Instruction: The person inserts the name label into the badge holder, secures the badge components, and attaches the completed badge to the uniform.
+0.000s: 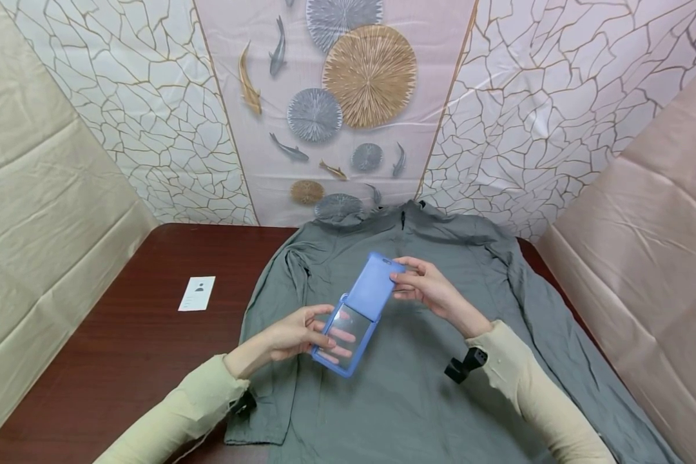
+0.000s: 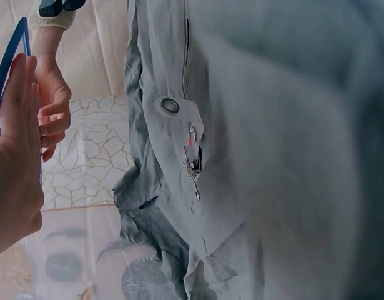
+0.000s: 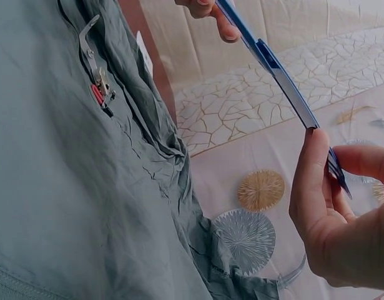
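Note:
Both hands hold a blue ID badge holder point(image 1: 373, 290) tilted above a grey-green jacket point(image 1: 441, 386). Its solid blue panel is slid partway up out of the clear-windowed frame point(image 1: 348, 332). My left hand point(image 1: 292, 335) grips the lower frame, thumb in front and fingers showing through the clear window behind. My right hand point(image 1: 426, 287) pinches the top end of the blue panel between thumb and fingers; the right wrist view shows the holder point(image 3: 291, 94) edge-on. On the jacket lies a metal badge clip point(image 2: 192, 156) with a snap strap point(image 2: 179, 111), hidden in the head view.
A white ID card point(image 1: 197, 294) printed with a small person icon lies on the dark red-brown table point(image 1: 122, 361), left of the jacket. Patterned cloth point(image 1: 151, 96) hangs behind the table, with beige cloth point(image 1: 35, 225) at both sides.

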Demonstrator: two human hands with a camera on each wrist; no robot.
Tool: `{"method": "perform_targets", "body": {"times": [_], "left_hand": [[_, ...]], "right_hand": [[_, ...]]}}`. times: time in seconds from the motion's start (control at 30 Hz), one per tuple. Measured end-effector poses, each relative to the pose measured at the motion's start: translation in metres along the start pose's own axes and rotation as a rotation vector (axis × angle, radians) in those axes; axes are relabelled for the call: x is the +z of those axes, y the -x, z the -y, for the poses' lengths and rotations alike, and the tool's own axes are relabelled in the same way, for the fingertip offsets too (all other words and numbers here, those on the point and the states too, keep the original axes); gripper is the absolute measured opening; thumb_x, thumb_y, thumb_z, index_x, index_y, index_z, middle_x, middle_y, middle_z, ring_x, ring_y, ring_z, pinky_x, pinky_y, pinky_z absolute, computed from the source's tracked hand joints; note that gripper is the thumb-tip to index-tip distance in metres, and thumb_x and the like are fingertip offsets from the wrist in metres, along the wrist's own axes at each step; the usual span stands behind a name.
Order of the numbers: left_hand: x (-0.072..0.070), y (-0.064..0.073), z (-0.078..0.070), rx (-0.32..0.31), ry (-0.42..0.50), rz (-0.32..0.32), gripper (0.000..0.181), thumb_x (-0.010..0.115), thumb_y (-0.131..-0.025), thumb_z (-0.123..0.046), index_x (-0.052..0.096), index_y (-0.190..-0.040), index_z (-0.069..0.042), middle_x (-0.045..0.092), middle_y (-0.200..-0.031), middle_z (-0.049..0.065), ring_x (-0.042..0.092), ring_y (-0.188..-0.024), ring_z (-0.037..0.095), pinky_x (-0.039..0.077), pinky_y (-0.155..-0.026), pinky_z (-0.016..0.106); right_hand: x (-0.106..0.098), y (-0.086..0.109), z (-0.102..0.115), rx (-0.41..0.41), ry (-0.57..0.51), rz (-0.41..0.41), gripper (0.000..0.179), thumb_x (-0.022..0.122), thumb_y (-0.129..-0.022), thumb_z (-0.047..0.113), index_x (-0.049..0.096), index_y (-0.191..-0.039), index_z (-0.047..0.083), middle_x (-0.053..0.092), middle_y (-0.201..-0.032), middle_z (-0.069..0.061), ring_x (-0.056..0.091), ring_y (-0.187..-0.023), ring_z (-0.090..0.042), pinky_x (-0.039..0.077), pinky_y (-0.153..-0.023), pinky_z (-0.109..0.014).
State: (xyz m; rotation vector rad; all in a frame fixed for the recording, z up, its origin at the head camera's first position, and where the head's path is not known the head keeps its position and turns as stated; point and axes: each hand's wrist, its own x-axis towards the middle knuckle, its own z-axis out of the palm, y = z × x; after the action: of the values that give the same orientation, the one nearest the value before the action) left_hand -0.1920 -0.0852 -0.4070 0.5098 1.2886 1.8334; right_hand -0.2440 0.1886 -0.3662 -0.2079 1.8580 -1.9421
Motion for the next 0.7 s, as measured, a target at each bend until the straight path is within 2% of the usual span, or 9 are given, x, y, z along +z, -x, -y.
{"method": "perform_targets", "body": {"times": [0.27,0.33,0.5,0.7], "left_hand": [[-0.006,0.006,0.0,0.015,0.005,-0.012,0.045,0.045,-0.09,0.0,0.031,-0.132,-0.001,0.06,-0.114,0.02,0.063,-0.096,0.03,0.048,-0.085,0.049],[-0.008,0.007,0.0,0.012,0.009,-0.032,0.043,0.044,-0.091,-0.001,0.032,-0.132,0.0,0.06,-0.114,0.019,0.063,-0.096,0.031,0.048,-0.085,0.049],[-0.011,0.013,-0.001,-0.007,0.02,-0.093,0.042,0.043,-0.091,-0.002,0.034,-0.132,0.0,0.052,-0.121,0.028,0.063,-0.096,0.03,0.049,-0.085,0.048],[-0.017,0.02,0.001,-0.01,0.032,-0.162,0.046,0.047,-0.09,-0.004,0.032,-0.132,0.001,0.061,-0.113,0.019,0.064,-0.093,0.029,0.05,-0.083,0.047]], "right_hand": [[-0.002,0.002,0.001,0.007,-0.027,-0.008,0.045,0.055,-0.088,0.007,0.034,-0.128,0.002,0.064,-0.079,0.002,0.064,-0.069,-0.009,0.055,-0.067,-0.023],[-0.003,0.003,0.001,0.01,-0.019,-0.013,0.047,0.055,-0.088,0.007,0.033,-0.129,0.001,0.064,-0.078,0.002,0.064,-0.068,-0.008,0.055,-0.068,-0.024],[-0.008,0.004,-0.003,0.018,0.009,-0.021,0.048,0.054,-0.088,0.008,0.032,-0.13,0.0,0.064,-0.077,0.003,0.064,-0.068,-0.008,0.055,-0.068,-0.024],[-0.016,0.007,-0.012,0.04,0.05,-0.018,0.05,0.055,-0.088,0.011,0.032,-0.13,-0.001,0.063,-0.076,0.003,0.064,-0.068,-0.008,0.055,-0.068,-0.024]]}}
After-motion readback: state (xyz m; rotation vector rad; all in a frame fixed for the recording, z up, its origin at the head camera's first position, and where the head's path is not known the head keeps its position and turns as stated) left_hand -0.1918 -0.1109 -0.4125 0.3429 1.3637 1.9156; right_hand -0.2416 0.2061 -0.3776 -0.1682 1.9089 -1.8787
